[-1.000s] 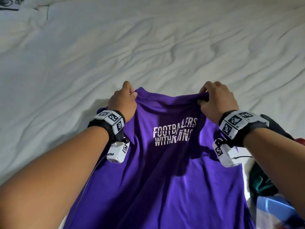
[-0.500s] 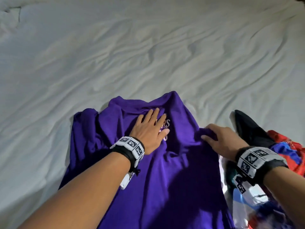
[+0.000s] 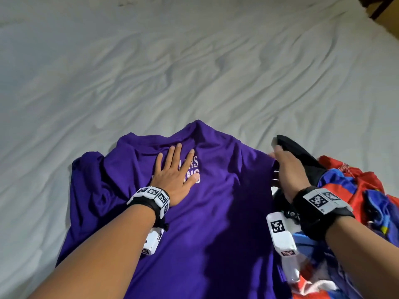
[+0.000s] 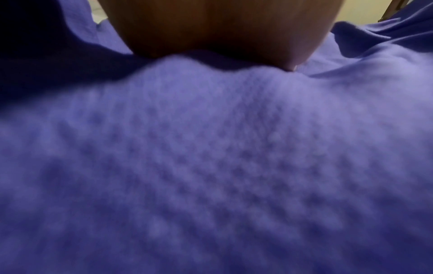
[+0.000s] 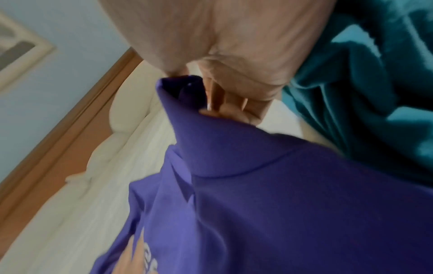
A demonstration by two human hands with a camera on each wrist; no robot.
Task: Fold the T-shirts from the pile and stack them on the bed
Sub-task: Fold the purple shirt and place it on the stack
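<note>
A purple T-shirt (image 3: 220, 212) with white lettering lies spread on the white bed sheet (image 3: 194, 72), collar away from me. My left hand (image 3: 174, 169) lies flat on the lettering with fingers straight and spread, pressing the cloth; the left wrist view shows only purple fabric (image 4: 211, 157) under the palm. My right hand (image 3: 285, 169) is at the shirt's right shoulder edge. In the right wrist view its fingers (image 5: 225, 103) are curled round a fold of the purple T-shirt (image 5: 281, 204). The shirt's left sleeve (image 3: 88, 180) is bunched.
A pile of clothes sits at the right: a black garment (image 3: 300, 152) and red and blue garments (image 3: 362, 195). A teal garment (image 5: 374, 92) shows beside my right hand. A wooden edge (image 3: 384, 9) is at the far right corner.
The shirt went from held up by both hands to lying on the bed. My left hand let go and now presses flat on the print; my right hand keeps the right edge.
</note>
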